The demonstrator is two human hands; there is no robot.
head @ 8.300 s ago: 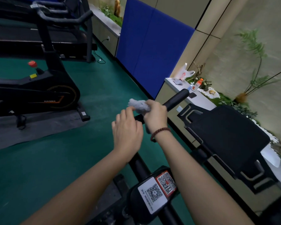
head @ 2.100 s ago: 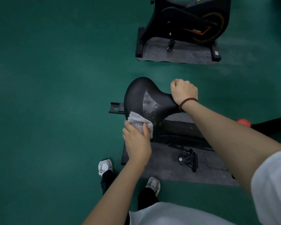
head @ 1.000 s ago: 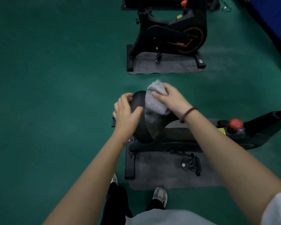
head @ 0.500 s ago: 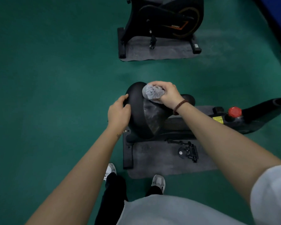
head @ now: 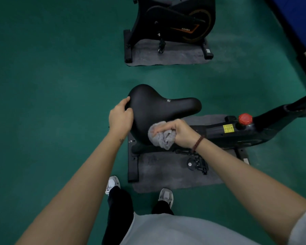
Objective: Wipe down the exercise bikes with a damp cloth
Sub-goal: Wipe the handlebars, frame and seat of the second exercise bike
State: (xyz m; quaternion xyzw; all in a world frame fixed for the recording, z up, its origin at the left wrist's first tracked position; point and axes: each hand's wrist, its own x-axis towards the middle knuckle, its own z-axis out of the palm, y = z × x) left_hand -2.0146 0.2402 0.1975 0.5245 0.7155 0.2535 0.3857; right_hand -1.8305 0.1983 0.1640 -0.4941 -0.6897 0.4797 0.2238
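Your right hand grips the bunched grey cloth, fingers curled round it, and presses it against the near edge of the saddle. The cloth bulges out to the left of your knuckles and touches the saddle's underside edge. A beaded bracelet sits on that wrist.

Left of the grip, your left hand holds the saddle's wide rear end, fingers curled over its rim. The saddle's narrow nose points right, beyond and above the cloth.

Right of the grip runs the bike frame, with a yellow label and, just past it, a red knob. Below the grip, a pedal hangs over the grey mat on which the bike stands. Nearer to you than the mat, your two shoes stand on the green floor.

Well beyond the grip, a second bike stands on its own mat. Far right of that, a blue panel lines the wall.
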